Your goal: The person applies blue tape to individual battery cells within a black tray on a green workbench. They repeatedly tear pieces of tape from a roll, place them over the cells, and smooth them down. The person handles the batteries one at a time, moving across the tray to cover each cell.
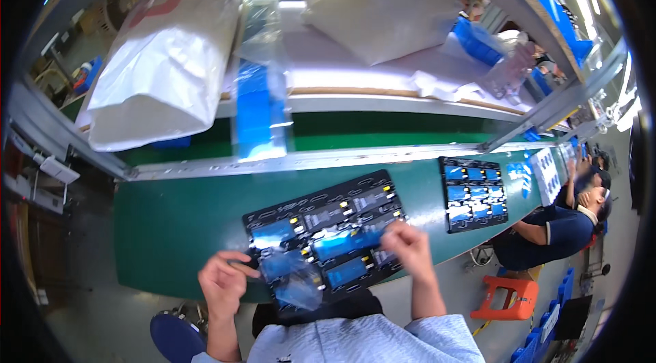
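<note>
A black compartment tray (316, 197) lies tilted on the green bench in front of me. In its pockets are flat rectangular parts, some with a glossy blue face (347, 272), others grey (326, 217), several with small yellow tabs. My right hand (410, 248) is closed in a pinch over the tray's right side, at the end of a strip of blue film (338, 245). At the tray's left edge my left hand (224, 282) is closed, with a thin tan thing between its fingers that I cannot make out. Crumpled clear film (301, 288) lies over the tray's near left part.
Farther right on the bench (171, 226) sits a second black tray (476, 229) of blue-faced parts. Above the bench, a shelf (342, 102) holds large plastic bags (154, 90); clear-and-blue film (261, 110) hangs over its edge. A co-worker (547, 236) sits at right, near an orange stool (506, 298).
</note>
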`<state>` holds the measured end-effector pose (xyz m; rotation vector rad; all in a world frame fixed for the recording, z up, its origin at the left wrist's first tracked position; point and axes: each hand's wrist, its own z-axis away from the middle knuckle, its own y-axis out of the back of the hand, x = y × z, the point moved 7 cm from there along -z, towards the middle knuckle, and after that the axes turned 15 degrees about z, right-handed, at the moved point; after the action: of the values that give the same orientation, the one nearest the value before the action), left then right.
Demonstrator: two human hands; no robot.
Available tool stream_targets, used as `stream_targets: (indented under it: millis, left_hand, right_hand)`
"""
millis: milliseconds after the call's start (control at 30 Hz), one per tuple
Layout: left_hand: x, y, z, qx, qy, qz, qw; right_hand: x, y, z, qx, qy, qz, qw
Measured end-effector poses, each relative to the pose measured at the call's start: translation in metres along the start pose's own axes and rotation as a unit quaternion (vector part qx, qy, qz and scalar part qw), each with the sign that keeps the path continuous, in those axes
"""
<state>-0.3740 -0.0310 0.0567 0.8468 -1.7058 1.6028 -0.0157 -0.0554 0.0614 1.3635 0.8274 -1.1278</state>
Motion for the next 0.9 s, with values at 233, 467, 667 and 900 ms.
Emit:
stream_targets:
  millis: [233, 467, 667, 900]
  left_hand:
    - [-0.014, 0.006, -0.014, -0.04, 0.025, -0.331, 0.943]
    - [-0.046, -0.079, -0.021, -0.186, -0.13, -0.568, 0.791]
    - [-0.058, -0.081, -0.022, -0.198, -0.146, -0.594, 0.766]
    - [-0.06, -0.082, -0.023, -0.211, -0.152, -0.6, 0.757]
  right_hand:
    - [0.014, -0.029, -0.055, -0.094, -0.097, 0.03, 0.99]
    - [0.019, -0.061, -0.082, -0.147, -0.096, 0.086, 0.981]
    - [0.015, -0.064, -0.08, -0.129, -0.071, 0.109, 0.983]
    - [0.017, -0.063, -0.081, -0.115, -0.065, 0.128, 0.983]
